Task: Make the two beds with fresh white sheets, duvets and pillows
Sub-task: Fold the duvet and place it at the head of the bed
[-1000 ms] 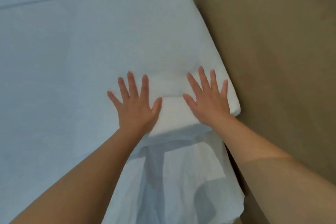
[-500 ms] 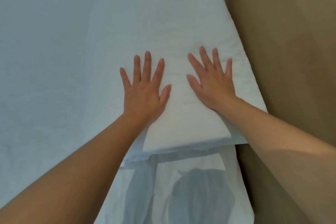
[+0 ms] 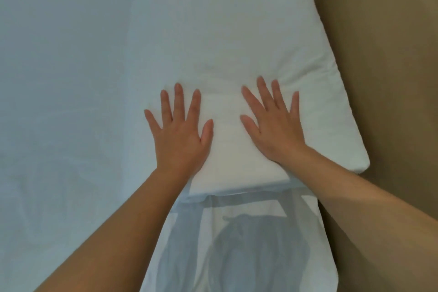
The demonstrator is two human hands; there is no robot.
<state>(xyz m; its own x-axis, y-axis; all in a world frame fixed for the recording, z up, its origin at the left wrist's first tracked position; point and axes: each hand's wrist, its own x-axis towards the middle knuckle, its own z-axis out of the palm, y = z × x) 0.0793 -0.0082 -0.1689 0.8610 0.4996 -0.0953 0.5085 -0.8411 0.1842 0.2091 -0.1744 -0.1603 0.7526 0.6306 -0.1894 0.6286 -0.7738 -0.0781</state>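
Pillow [image 3: 237,54] pressed flat on the bed [image 3: 59,78]
Left hand [image 3: 182,140] and right hand [image 3: 275,135], fingers spread wide, have slid farther up the pillow; smoothing looks nearly done.

Dim, bluish, perhaps slightly soft.

Plain tan-brown floor [image 3: 384,54] along the right side — smooth, evenly lit, darker toward the lower corner
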